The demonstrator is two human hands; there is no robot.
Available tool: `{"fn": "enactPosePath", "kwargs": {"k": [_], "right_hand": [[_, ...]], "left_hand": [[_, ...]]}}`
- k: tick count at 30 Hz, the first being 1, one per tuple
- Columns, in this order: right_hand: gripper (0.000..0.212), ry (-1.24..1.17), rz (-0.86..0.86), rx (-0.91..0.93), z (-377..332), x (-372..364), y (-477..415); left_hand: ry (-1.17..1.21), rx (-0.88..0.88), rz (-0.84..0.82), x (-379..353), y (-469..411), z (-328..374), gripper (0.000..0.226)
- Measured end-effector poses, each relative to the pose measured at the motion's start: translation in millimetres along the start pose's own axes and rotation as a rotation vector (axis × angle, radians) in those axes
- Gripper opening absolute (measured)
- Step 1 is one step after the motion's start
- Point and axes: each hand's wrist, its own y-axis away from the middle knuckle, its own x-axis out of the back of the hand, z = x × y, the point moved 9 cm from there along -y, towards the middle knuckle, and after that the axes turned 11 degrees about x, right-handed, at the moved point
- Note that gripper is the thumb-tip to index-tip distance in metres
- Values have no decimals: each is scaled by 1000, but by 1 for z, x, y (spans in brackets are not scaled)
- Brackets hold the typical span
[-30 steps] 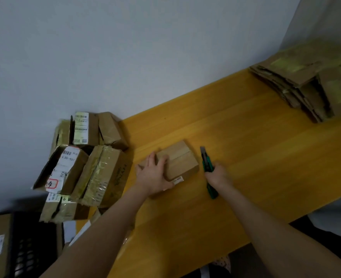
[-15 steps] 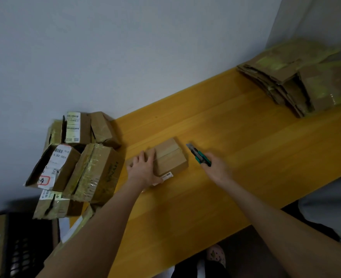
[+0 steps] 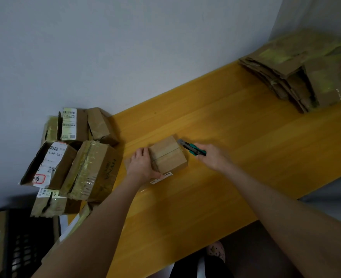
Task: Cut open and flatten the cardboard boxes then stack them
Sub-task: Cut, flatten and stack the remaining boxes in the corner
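A small cardboard box (image 3: pixel 168 155) sits on the yellow wooden desk (image 3: pixel 245 137), a little left of its middle, with a taped seam running across its top. The person's left hand (image 3: pixel 142 165) holds it from the left side: the fingers (image 3: pixel 139 156) are curled against the box's left edge and the thumb lies along the near face, just above a white label (image 3: pixel 161 177) that sticks out at the bottom edge.

The right hand (image 3: pixel 213 157) is closed around a green-and-black utility knife (image 3: pixel 191 149). Its fingers wrap the handle, and the blade end points left toward the box's far right corner. It is right at the corner, though I cannot tell whether the blade actually touches the cardboard.

Off to the left, at the end of the desk and against the grey wall (image 3: pixel 125 47), leans a pile of taped boxes (image 3: pixel 89 167), several with shipping labels and barcodes. Below them in the near left corner is a black crate (image 3: pixel 23 243). Well apart from all this, in the far right corner of the desk, lies a stack of flattened cardboard (image 3: pixel 282 65) — brown sheets with yellowish tape, layered one on another.
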Motion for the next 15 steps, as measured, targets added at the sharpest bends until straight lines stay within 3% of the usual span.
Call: {"fn": "enactPosePath", "kwargs": {"k": [15], "right_hand": [[53, 113, -112, -1, -12, 2, 21]], "left_hand": [[-14, -7, -13, 0, -2, 2, 119]]}}
